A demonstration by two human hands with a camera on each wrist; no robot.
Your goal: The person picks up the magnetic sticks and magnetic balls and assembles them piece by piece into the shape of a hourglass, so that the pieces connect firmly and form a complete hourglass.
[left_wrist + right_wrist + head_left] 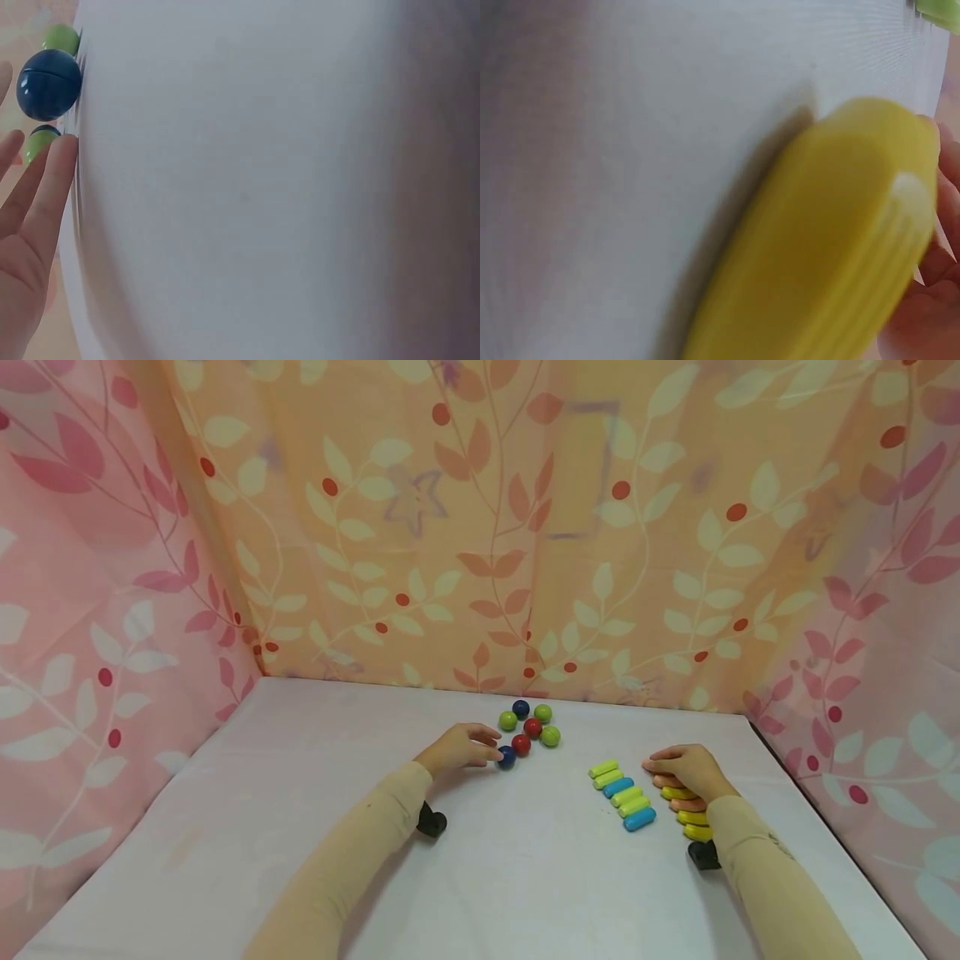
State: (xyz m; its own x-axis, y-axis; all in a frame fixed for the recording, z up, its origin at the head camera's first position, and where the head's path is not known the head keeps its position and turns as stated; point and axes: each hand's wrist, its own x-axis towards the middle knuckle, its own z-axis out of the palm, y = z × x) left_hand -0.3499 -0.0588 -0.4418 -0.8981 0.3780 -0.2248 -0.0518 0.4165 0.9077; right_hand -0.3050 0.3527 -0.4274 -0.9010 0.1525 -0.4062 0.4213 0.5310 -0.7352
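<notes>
Left hand: left hand (457, 748) rests on the white table (262, 793), fingers relaxed and straight, tips touching the dark blue ball (506, 757); nothing gripped.
Ball cluster: red, green and blue balls (531, 725) lie just beyond it, loose on the table.
Middle row: green and blue capsule blocks (622, 793), side by side.
Right hand: right hand (686, 768) lies palm-down on the row of yellow and pink blocks (690, 817), fingers slightly bent, pressing, not clasping.

We see a glossy dark-blue ball (506, 757) on the table, nearest of the ball cluster; yellow rounded bars (686, 814) stacked right.
</notes>
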